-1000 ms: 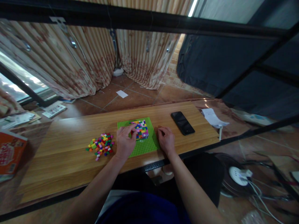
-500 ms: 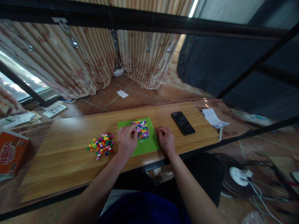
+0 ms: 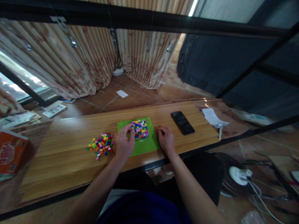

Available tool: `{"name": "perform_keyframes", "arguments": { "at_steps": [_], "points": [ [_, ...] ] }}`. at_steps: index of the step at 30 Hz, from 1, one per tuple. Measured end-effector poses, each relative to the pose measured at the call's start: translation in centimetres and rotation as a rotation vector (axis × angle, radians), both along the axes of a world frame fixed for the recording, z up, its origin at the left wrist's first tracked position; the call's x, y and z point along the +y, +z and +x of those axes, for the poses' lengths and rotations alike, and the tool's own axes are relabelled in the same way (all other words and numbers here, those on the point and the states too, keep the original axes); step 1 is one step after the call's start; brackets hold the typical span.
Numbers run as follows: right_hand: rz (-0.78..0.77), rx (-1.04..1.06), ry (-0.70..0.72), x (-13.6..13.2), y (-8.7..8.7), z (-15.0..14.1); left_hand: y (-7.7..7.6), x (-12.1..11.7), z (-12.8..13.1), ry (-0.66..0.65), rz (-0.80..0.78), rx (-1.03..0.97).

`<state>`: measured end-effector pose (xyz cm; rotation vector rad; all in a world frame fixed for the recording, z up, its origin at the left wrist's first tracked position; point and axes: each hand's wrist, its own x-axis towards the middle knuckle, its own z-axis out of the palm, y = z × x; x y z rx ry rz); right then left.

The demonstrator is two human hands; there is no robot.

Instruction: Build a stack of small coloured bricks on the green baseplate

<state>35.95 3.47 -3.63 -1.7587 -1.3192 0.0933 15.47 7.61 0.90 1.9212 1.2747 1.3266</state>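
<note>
A block of many small coloured building bricks [image 3: 141, 129] stands on a green studded baseplate [image 3: 146, 147]. At the left edge of that block is my left hand [image 3: 125, 143], thumb and fingers curled together in a pinch; whatever lies between the tips is too small to make out. My right hand [image 3: 166, 140] rests closed on the table at the baseplate's right edge, fingers curled, with nothing visible in it. To the left of my left hand lies a loose pile of small bricks [image 3: 101, 144] in mixed colours.
The wooden table [image 3: 70, 152] carries a black phone [image 3: 182, 123] to the right of my right hand. White paper [image 3: 212, 117] lies beyond the table's right end. An orange box [image 3: 11, 152] stands at the far left. A dark metal bar [image 3: 201, 149] runs along the front edge.
My left hand has drawn back slightly to the left from the top of the brick block, leaving more of it uncovered. My right hand has stayed in place.
</note>
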Motion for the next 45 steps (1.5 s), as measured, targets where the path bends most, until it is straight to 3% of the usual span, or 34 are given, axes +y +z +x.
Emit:
{"name": "perform_keyframes", "arguments": {
  "at_steps": [24, 30, 33, 37, 42, 45],
  "points": [
    [-0.007, -0.012, 0.004, 0.0, 0.1, 0.0, 0.3, 1.2, 1.1, 0.036, -0.159, -0.029],
    [-0.010, -0.013, -0.003, 0.0, 0.1, -0.1, 0.3, 1.0, 0.5, -0.023, -0.124, -0.034],
    [-0.009, -0.015, -0.003, 0.0, 0.1, -0.1, 0.4, 0.7, -0.9, -0.035, -0.091, -0.027],
    [0.011, -0.018, 0.008, -0.1, 0.1, 0.0, 0.4, 0.2, -4.5, 0.048, -0.080, 0.056],
    [-0.004, -0.009, 0.007, -0.1, 0.0, 0.1, 0.2, -0.9, -10.3, 0.042, -0.104, 0.300],
    [0.000, 0.001, 0.010, -0.1, -0.1, 0.1, 0.0, -1.7, -12.7, 0.053, -0.040, 0.443]
  ]
}}
